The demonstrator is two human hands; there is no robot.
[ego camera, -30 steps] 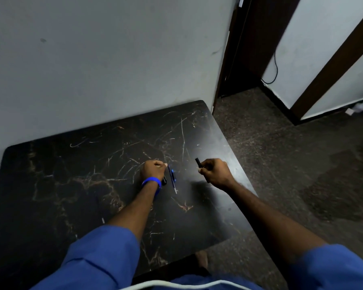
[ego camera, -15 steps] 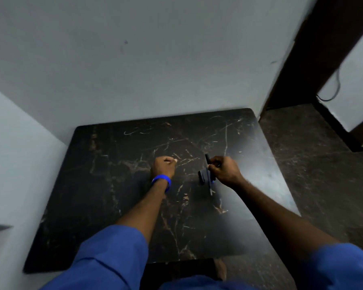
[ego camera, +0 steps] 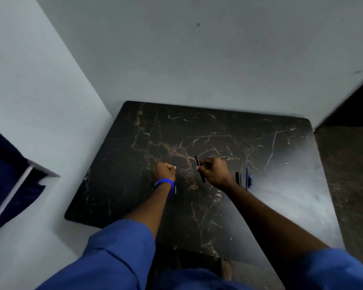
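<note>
My left hand (ego camera: 165, 171), with a blue band at the wrist, is curled into a fist on the black marble-patterned table (ego camera: 270, 185). It seems to pinch a thin pale rod (ego camera: 175, 186) that runs down beside the wrist. Just to its right, my right hand (ego camera: 215, 173) grips a slim black pen tube (ego camera: 199, 167), which is tilted a little and sticks out above and below the fingers. To the right of that hand, a short black piece (ego camera: 238, 177) and a blue pen part (ego camera: 248, 181) lie on the table.
The table stands in a corner, with grey walls behind it and on its left. A dark blue object with a white edge (ego camera: 11, 176) hangs at the far left. Dark floor (ego camera: 348, 174) and a doorway are to the right.
The view has swung left. My right hand has carried the black tube leftwards, close to my left hand. The blue and black pen parts now lie to the right of my right hand.
</note>
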